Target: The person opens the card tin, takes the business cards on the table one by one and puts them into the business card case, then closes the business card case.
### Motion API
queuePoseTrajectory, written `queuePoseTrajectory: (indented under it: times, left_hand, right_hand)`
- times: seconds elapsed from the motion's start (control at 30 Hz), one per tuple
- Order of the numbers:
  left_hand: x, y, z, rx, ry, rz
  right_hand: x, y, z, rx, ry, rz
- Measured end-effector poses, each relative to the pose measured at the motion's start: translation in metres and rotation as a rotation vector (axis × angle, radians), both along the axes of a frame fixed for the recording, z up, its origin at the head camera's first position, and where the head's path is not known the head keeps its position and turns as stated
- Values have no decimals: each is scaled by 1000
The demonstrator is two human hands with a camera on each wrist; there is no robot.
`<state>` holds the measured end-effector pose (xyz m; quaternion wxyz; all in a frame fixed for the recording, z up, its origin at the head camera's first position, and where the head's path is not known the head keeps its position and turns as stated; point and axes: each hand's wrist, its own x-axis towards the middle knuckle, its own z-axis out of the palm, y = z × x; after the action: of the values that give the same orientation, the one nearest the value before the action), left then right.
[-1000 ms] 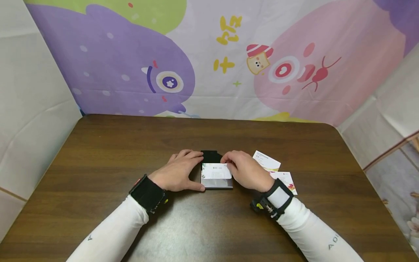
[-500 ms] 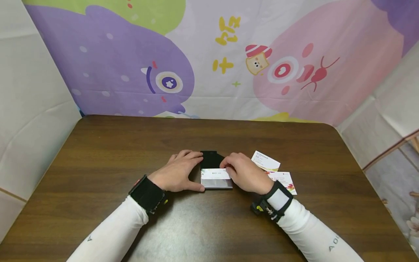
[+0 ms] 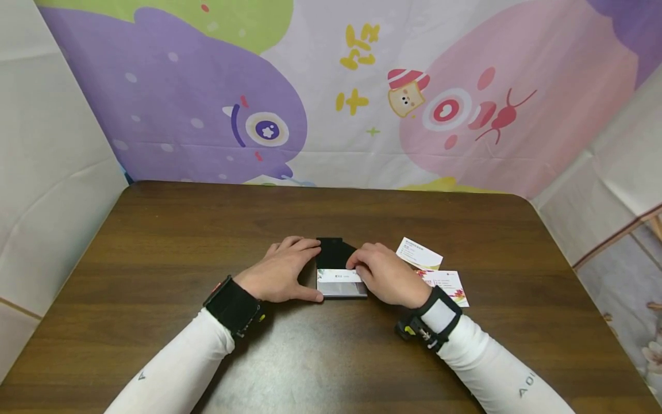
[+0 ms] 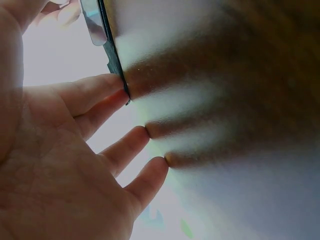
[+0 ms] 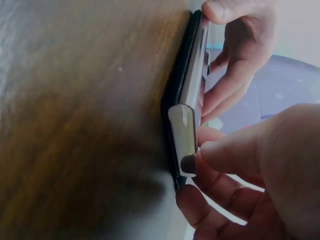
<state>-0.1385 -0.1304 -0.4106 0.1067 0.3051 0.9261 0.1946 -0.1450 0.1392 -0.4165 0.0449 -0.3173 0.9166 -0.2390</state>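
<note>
A black card case (image 3: 333, 253) lies on the table with its dark flap spread toward the back and a silver-grey holder (image 3: 338, 290) at the near side. In the holder sits a white business card (image 3: 336, 275), only a strip of it showing. My right hand (image 3: 388, 273) pinches this card's right end between thumb and index finger. On the other side my left hand (image 3: 281, 273) rests with fingers spread, thumb at the case's near left corner and index finger at its far left edge. In the left wrist view, other fingertips (image 4: 157, 167) touch the table.
Two more business cards lie right of the case: a white one (image 3: 418, 252) farther back, and one with red flowers (image 3: 450, 283) partly behind the right wrist. A cartoon-printed cloth (image 3: 351, 161) hangs behind the brown table (image 3: 233, 213).
The business card has slid toward me into the holder, its visible strip growing narrower. My right hand has come slightly nearer with it; the left hand has stayed in place.
</note>
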Motion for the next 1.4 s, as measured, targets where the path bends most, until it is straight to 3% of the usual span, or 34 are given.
queuePoseTrajectory:
  times: [0.6,1.4]
  left_hand:
    - [0,0,1,-2,3,-7]
    - [1,1,0,-9,9,-6]
  right_hand:
    - [7,28,21,-28,9,-85]
    - [13,90,28,13,-4,-231]
